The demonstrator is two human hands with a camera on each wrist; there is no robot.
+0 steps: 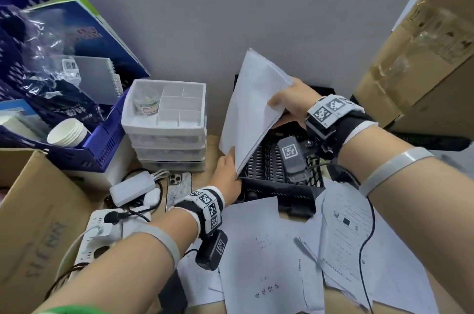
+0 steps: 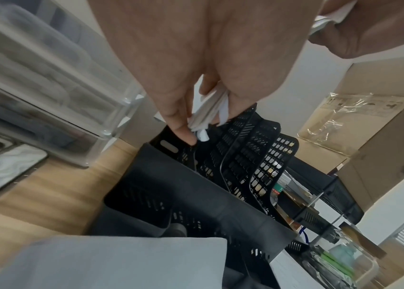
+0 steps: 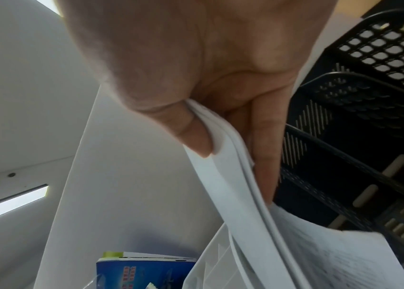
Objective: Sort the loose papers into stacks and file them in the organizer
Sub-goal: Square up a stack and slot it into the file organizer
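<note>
Paper stack (image 1: 252, 111) tilted above black organizer (image 1: 279, 185); your left hand (image 1: 227, 175) pinches the bottom corner, right hand (image 1: 289, 102) clamps the upper edge. Sheets light, floppy, prone to fanning; grip both ends, loose papers (image 1: 261, 257) on tabletop

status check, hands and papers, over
Left hand and right hand both grip paper stack, tilted over black organizer. Loose sheets remain on desk. Nothing blocking slots.
</note>
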